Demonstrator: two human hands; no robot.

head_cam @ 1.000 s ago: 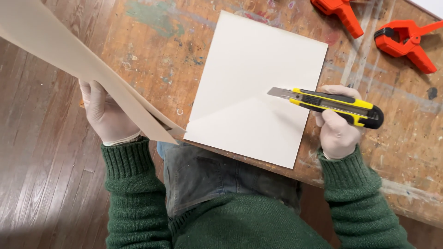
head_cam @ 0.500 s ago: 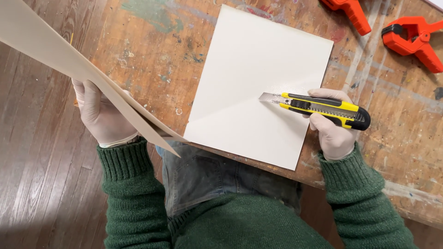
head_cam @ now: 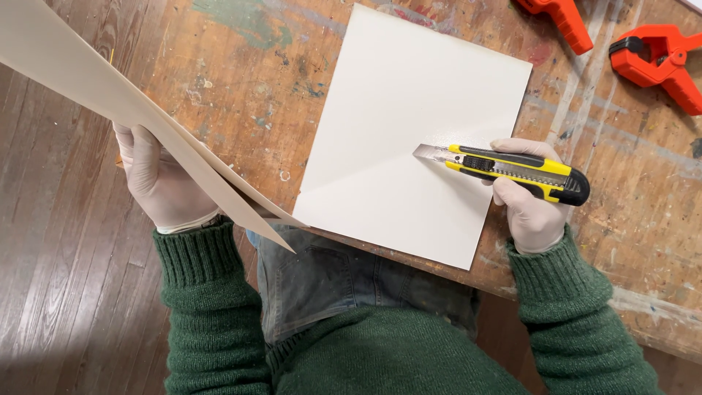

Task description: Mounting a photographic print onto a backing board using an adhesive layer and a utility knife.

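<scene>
Now the right hand [head_cam: 532, 212], wrapped around the yellow utility knife [head_cam: 512, 170], should keep the blade low over the white sheet [head_cam: 409, 117] on the counter [head_cam: 241, 95]; the left hand [head_cam: 164, 183] apparently pinches the lifted offcut [head_cam: 110, 95] clear.

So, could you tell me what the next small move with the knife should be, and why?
Probably retract the blade of the utility knife: the right hand holds it bared over the white sheet, while the left hand holds the cut-off piece clear of the table.
</scene>
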